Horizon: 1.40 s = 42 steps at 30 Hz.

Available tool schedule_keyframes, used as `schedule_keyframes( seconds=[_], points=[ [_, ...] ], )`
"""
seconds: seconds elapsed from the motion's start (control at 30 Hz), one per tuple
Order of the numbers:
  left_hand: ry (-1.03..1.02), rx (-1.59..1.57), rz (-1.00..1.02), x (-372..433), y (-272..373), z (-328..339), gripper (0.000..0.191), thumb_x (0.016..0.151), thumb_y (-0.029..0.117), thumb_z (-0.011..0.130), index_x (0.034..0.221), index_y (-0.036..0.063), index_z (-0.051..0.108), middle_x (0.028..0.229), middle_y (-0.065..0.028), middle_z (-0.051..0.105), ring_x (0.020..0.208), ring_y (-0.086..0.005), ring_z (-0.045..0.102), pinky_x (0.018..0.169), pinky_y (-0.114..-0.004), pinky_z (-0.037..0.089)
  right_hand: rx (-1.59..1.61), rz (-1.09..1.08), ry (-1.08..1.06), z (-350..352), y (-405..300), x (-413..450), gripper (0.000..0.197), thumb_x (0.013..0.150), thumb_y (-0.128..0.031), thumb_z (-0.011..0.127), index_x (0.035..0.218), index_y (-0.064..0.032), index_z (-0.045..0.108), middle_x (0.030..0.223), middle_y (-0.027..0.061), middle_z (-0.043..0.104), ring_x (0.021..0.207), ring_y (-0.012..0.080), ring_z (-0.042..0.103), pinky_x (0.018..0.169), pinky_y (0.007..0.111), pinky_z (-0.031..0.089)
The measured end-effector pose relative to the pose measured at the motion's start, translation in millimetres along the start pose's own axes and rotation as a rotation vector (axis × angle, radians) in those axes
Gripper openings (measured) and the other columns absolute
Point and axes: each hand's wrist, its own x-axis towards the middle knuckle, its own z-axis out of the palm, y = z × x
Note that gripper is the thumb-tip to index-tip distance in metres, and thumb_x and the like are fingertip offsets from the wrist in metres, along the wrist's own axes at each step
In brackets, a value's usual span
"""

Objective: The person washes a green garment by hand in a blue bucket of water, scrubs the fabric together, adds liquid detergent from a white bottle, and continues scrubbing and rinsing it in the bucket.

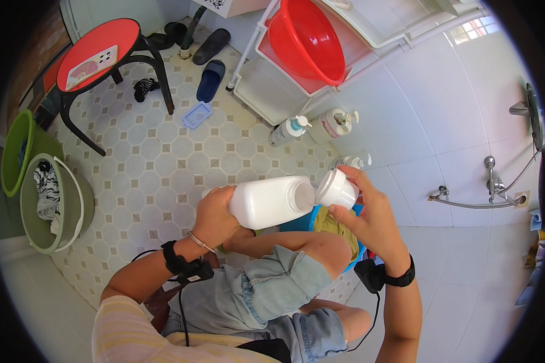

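My left hand [215,211] grips a white plastic bottle [265,202] near its base. The bottle lies tipped almost on its side, its uncapped threaded mouth pointing right. Between the fingers and thumb of my right hand [368,211] is a white plastic cap [340,189], held close against the bottle's mouth. Whether liquid passes between the two cannot be made out. Below them, partly hidden by the bottle and my knee, a blue basin [299,221] holds yellow-green cloth [334,222].
Pump bottles [288,130] stand by the tiled wall, near a white rack [265,88] holding a red basin [306,41]. At left are a green bucket [84,218] with clothes and a red stool [104,38] bearing a phone [92,68]. A blue slipper [211,80] lies on the floor.
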Motion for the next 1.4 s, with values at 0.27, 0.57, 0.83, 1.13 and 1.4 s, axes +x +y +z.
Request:
schedule_keyframes(
  seconds=[0.27, 0.57, 0.83, 1.13, 1.4],
  points=[
    [0.087, 0.020, 0.032, -3, -7, 19, 0.035, 0.066, 0.003, 0.059, 0.102, 0.0038, 0.063, 0.094, -0.0150, 0.064, 0.088, -0.0336, 0.057, 0.076, -0.039, 0.048, 0.101, 0.153, 0.023, 0, -3, 7, 0.048, 0.074, -0.020, 0.070, 0.115, -0.0013, 0.053, 0.081, 0.0151, 0.064, 0.067, 0.0203, 0.061, 0.063, 0.031, 0.049],
    [0.156, -0.034, 0.036, -6, 0, 29, 0.035, 0.061, -0.001, 0.057, 0.096, 0.0036, 0.063, 0.092, -0.0140, 0.064, 0.085, -0.0342, 0.055, 0.074, -0.038, 0.047, 0.073, 0.361, 0.040, 9, -2, 17, 0.049, 0.074, -0.034, 0.063, 0.105, 0.0048, 0.060, 0.069, 0.0159, 0.063, 0.062, 0.0206, 0.062, 0.061, 0.031, 0.048],
    [0.119, 0.028, -0.070, -8, -7, 34, 0.035, 0.067, 0.009, 0.068, 0.101, 0.0035, 0.064, 0.093, -0.0160, 0.064, 0.090, -0.0337, 0.059, 0.078, -0.038, 0.048, -0.004, 0.483, 0.099, 23, -8, 25, 0.044, 0.074, -0.036, 0.058, 0.091, 0.0042, 0.061, 0.063, 0.0178, 0.062, 0.058, 0.0251, 0.063, 0.059, 0.033, 0.049],
    [0.239, -0.019, 0.018, -7, -12, 51, 0.027, 0.060, 0.000, 0.059, 0.087, 0.0036, 0.060, 0.080, -0.0114, 0.060, 0.078, -0.0346, 0.052, 0.067, -0.040, 0.044, -0.156, 0.471, 0.153, 42, 0, 38, 0.048, 0.073, -0.040, 0.056, 0.087, 0.0060, 0.062, 0.067, 0.0247, 0.061, 0.063, 0.0349, 0.062, 0.061, 0.038, 0.049],
    [0.255, 0.012, -0.002, -7, -15, 52, 0.027, 0.061, 0.006, 0.065, 0.087, 0.0040, 0.061, 0.081, -0.0117, 0.061, 0.077, -0.0340, 0.054, 0.067, -0.040, 0.045, -0.157, 0.483, 0.156, 51, 5, 37, 0.053, 0.075, -0.043, 0.057, 0.093, 0.0063, 0.062, 0.072, 0.0264, 0.062, 0.070, 0.0393, 0.062, 0.064, 0.041, 0.050]
  ],
)
